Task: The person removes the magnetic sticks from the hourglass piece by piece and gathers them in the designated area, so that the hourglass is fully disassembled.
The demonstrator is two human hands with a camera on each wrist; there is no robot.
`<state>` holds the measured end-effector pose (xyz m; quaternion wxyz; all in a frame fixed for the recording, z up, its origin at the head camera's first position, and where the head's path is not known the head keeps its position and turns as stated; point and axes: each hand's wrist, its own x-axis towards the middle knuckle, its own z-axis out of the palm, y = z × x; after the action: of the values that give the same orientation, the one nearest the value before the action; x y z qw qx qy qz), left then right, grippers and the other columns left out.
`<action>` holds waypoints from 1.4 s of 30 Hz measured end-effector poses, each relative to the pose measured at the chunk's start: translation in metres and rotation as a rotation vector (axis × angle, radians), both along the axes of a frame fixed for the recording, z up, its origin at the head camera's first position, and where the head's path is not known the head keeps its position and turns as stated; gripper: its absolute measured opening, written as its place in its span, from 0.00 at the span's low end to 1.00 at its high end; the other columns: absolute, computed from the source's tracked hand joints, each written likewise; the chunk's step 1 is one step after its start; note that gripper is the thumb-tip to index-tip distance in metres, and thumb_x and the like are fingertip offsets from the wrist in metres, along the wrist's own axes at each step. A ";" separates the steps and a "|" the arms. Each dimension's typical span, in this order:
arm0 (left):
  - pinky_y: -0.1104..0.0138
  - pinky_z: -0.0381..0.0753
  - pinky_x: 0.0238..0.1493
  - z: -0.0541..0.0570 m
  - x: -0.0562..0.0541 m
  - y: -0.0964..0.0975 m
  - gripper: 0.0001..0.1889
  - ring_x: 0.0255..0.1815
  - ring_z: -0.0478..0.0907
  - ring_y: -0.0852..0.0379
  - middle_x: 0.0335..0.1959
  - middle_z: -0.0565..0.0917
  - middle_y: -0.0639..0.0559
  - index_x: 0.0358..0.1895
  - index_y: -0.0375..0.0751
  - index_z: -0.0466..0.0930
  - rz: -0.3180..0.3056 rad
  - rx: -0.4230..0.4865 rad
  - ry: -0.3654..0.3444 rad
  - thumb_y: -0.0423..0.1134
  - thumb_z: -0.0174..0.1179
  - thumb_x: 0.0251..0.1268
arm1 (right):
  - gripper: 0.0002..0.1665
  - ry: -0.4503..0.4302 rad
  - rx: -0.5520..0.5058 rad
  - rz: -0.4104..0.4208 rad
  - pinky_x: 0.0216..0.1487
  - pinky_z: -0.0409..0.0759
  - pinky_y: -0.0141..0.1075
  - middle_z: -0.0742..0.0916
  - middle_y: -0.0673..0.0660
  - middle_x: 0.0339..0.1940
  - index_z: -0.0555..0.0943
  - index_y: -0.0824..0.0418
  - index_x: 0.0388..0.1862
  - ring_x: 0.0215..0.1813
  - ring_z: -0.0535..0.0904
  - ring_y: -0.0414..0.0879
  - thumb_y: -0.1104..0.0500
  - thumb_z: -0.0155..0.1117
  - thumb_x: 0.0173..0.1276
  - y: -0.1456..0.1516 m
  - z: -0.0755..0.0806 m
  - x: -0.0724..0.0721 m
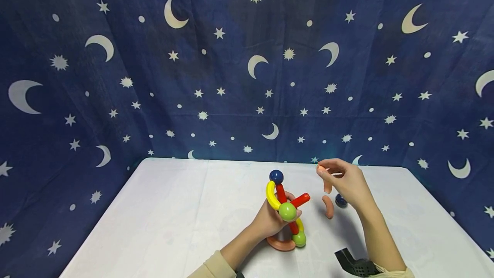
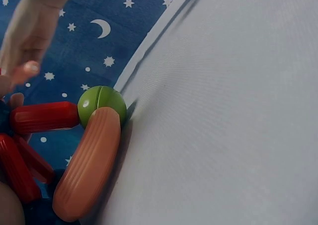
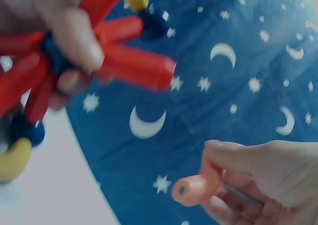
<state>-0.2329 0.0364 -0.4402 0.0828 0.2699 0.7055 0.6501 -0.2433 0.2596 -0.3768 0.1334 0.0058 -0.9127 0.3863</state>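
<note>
White tabletop [image 1: 162, 213] below, left hand [image 1: 269, 220] grips toy structure [image 1: 287, 212], right hand [image 1: 350, 185] pinches orange rod [image 3: 195, 188].

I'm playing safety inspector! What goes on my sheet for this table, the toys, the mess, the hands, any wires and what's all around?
Surface: white table, faint creases.
Job's things: rod-and-ball model, partly built; loose orange piece and loose blue ball on the table.
Clutter: nothing seen.
Hands: left hand holds the model; right hand pinches another curved orange piece.
Cables: nothing seen.
Surroundings: dark blue cloth with pale moons and stars.
</note>
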 end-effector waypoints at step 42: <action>0.73 0.77 0.49 -0.036 -0.018 0.009 0.16 0.38 0.78 0.66 0.37 0.81 0.55 0.45 0.46 0.74 0.024 -0.033 0.051 0.45 0.66 0.57 | 0.12 -0.130 0.333 0.005 0.40 0.81 0.45 0.88 0.56 0.30 0.85 0.65 0.39 0.30 0.79 0.44 0.60 0.70 0.58 0.004 -0.085 -0.026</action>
<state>-0.2512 0.0449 -0.4757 0.0615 0.2765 0.7212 0.6321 -0.2692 0.2634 -0.4617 0.0705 0.0049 -0.9707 0.2298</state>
